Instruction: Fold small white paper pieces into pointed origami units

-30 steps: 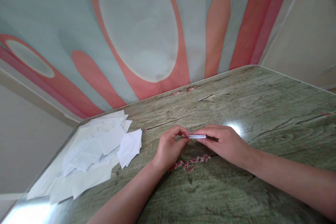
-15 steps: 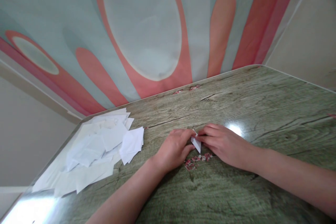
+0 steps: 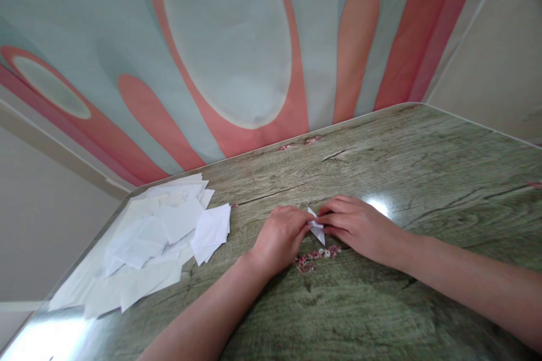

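Note:
A small folded piece of white paper [image 3: 317,232] with pointed ends is held between my two hands, low over the wood-patterned table [image 3: 381,299]. My left hand [image 3: 282,237] pinches its left side between thumb and fingers. From the right, my right hand [image 3: 355,228] grips the other side with its fingertips and thumb. The fingers cover part of the folds. Just below the paper, a printed cluster of pink and white flowers [image 3: 317,259] shows on the tabletop.
A spread pile of white paper sheets [image 3: 144,237] lies at the left of the table, with a smaller stack of paper squares [image 3: 212,231] at its right edge. Behind the table's far edge stands a wall covering [image 3: 237,39] with coral and grey-green shapes.
My left thumb and fingers have closed together at the paper's left side. The paper has turned slightly, and more of its upper point shows. The view has shifted a little.

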